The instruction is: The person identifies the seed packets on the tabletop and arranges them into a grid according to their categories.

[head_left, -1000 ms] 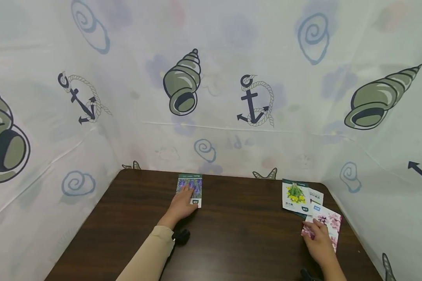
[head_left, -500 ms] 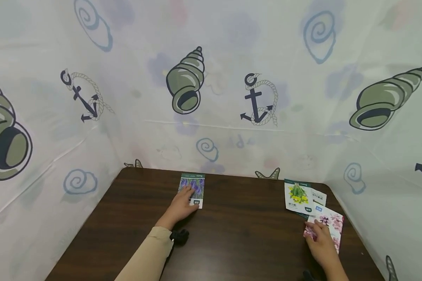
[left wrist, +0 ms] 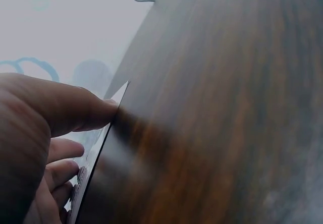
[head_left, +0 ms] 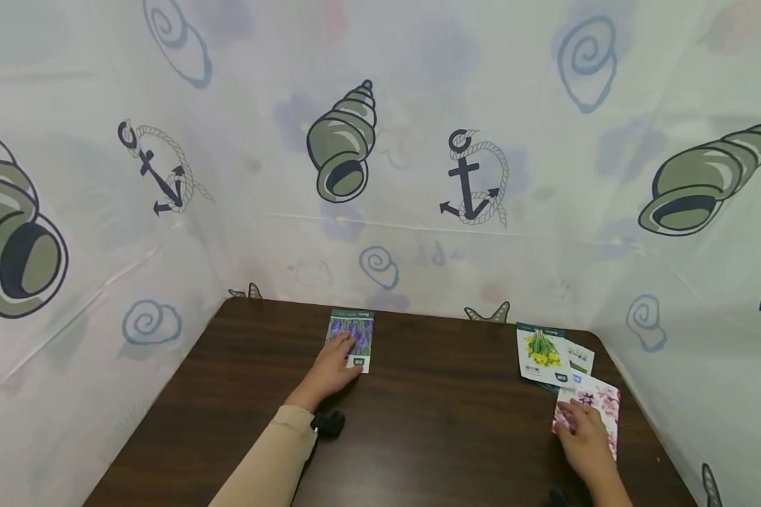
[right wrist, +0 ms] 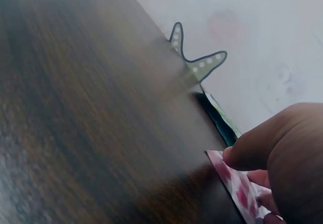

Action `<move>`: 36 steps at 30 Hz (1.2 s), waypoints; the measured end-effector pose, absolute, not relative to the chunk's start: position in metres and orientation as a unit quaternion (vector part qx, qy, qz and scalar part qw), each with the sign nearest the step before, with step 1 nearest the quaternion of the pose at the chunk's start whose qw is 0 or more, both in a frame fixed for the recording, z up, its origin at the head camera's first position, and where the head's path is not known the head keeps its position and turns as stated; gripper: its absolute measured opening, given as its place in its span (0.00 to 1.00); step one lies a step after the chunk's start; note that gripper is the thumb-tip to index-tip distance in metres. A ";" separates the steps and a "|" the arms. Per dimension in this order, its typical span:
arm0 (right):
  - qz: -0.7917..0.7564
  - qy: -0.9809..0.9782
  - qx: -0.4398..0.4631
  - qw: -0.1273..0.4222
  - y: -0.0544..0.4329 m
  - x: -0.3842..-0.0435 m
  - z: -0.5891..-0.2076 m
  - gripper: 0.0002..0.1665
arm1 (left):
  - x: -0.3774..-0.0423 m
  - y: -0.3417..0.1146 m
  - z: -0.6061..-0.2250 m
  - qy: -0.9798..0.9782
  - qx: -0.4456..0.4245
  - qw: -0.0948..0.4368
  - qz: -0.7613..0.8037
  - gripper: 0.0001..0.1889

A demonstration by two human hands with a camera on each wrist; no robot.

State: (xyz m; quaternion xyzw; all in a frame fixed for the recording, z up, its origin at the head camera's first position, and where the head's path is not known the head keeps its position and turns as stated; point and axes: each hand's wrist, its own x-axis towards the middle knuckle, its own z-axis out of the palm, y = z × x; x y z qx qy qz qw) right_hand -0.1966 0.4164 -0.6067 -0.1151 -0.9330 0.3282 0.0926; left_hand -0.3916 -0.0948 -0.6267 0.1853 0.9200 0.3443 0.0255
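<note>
My left hand (head_left: 330,372) lies with relaxed fingers on a seed packet with purple flowers (head_left: 363,336), near the table's back edge. In the left wrist view its thumb rests at the edge of that packet (left wrist: 96,148). On the right, my right hand (head_left: 585,438) touches a packet printed with pink blossoms (head_left: 607,405), its fingers spread loosely over the front. The right wrist view has the thumb on the pink packet's (right wrist: 229,176) corner. Just behind, a packet with yellow flowers (head_left: 541,352) overlaps a white-and-green packet (head_left: 581,356).
The dark brown wooden table (head_left: 444,408) stretches between both hands. White cloth walls (head_left: 406,176) with shell and anchor prints stand behind it and at both sides. A black wrist device (head_left: 330,424) sits by the left sleeve (head_left: 269,454).
The head view has shifted slightly, moving the scene a little to the right. The pink packet has slid slightly toward the front with my right hand; my left hand stays on the purple-flower packet.
</note>
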 end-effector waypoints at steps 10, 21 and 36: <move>0.295 -0.938 -0.170 0.061 0.414 -0.193 -0.600 0.18 | -0.391 -0.096 -0.628 0.922 0.188 0.023 0.339 0.41; 0.264 -0.945 -0.191 0.012 0.417 -0.193 -0.597 0.41 | -0.390 -0.098 -0.628 0.921 0.193 0.020 0.337 0.41; 0.276 -0.941 -0.194 -0.026 0.410 -0.193 -0.589 0.41 | -0.386 -0.095 -0.618 0.913 0.206 0.008 0.351 0.40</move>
